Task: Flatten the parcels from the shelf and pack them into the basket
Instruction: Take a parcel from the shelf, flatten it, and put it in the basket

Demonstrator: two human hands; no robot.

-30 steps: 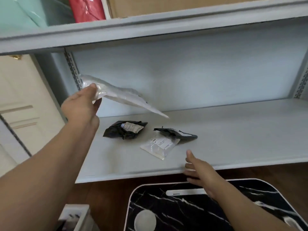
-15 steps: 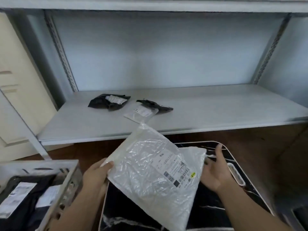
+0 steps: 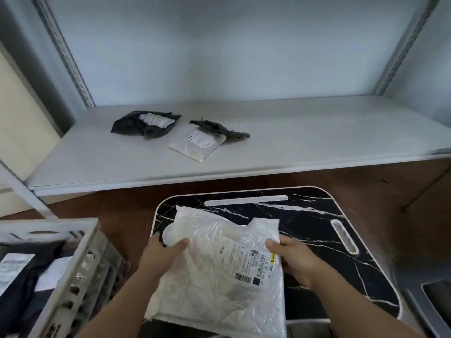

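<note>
Both hands are on the white parcel (image 3: 219,269), which lies on the black marbled surface (image 3: 312,223) just below the shelf (image 3: 317,140). The left hand (image 3: 159,258) grips the parcel's left edge, thumb curled over the top of the plastic. The right hand (image 3: 296,261) grips the right edge beside the printed shipping label (image 3: 253,263) — thumb on top, fingers tucked under. The parcel's near end hangs past the front edge of the surface.

Up on the shelf, three parcels wait. A crumpled black parcel (image 3: 144,124) with a white label sits toward the shelf's left. A small clear parcel (image 3: 196,145) lies nearer the shelf's front edge, and touching it at the back is a flat black parcel (image 3: 219,128).

Left of the surface stands the basket (image 3: 80,259) — pale, with slotted walls, and dark parcels with white labels (image 3: 14,267) already lie inside it. Brown wooden floor (image 3: 122,208) shows between basket, surface and shelf.
</note>
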